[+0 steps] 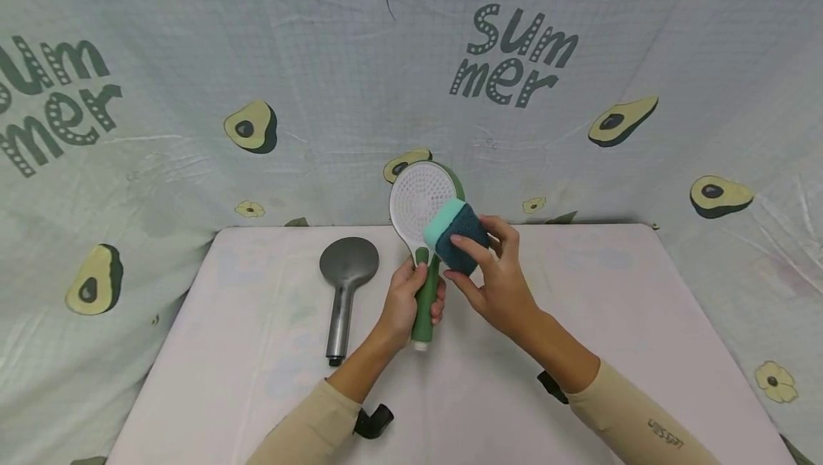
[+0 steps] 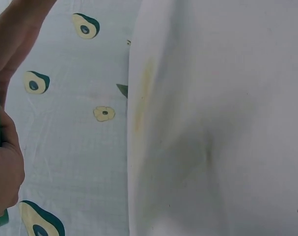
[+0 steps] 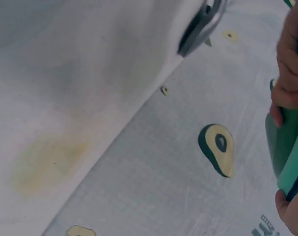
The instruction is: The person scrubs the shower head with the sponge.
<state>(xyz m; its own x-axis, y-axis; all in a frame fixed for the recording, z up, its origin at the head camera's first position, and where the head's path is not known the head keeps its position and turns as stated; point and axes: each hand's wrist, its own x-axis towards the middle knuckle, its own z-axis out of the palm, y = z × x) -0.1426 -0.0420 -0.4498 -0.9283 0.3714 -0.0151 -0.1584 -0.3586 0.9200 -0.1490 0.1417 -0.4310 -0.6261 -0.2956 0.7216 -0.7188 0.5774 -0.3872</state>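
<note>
My left hand grips the green handle of a shower head, raised upright with its white perforated face toward the head camera. My right hand pinches a sponge, light teal on one side and dark blue on the other, between thumb and fingers. In the head view the sponge's teal side overlaps the lower right of the white face. At the right edge of the right wrist view, the sponge lies against the green shower head. The left wrist view catches only part of the left hand.
A grey shower head lies on the white table left of my left hand. Behind the table hangs a cloth printed with avocados and lettering. Black wrist camera parts show by the left sleeve.
</note>
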